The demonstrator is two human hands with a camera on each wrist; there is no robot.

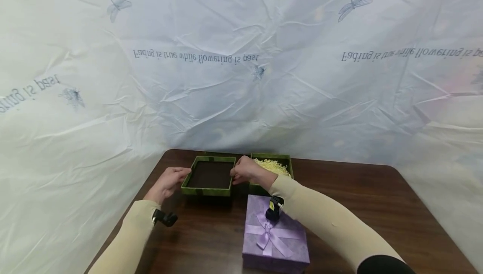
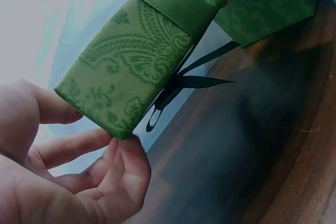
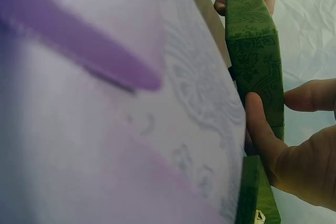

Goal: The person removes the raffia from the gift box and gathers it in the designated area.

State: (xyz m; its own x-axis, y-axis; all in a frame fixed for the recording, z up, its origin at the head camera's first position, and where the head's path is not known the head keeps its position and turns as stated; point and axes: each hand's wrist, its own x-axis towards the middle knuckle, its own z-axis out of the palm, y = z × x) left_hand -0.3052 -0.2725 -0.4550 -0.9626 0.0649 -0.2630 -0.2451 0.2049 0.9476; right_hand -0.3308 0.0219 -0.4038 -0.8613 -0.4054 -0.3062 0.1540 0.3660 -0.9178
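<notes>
A green box lid [image 1: 205,191] with a dark inside is upturned above the far left of the table. At its left side my left hand [image 1: 170,182] holds the edge between thumb and fingers. My right hand [image 1: 249,170] pinches the opposite side. In the left wrist view the lid's embossed green wall shows, and a dark ribbon bow [image 2: 199,82] hangs from its underside. Just right of the lid stands the matching green box [image 1: 270,156], holding pale yellow shredded paper [image 1: 273,166]; my right hand and wrist partly cover it.
A purple gift box [image 1: 256,246] with a lilac ribbon bow [image 1: 268,232] stands in front of the green box, beneath my right forearm. The brown wooden table [image 1: 351,198] reaches back to a white printed sheet [image 1: 226,98] that hangs behind it and at both sides.
</notes>
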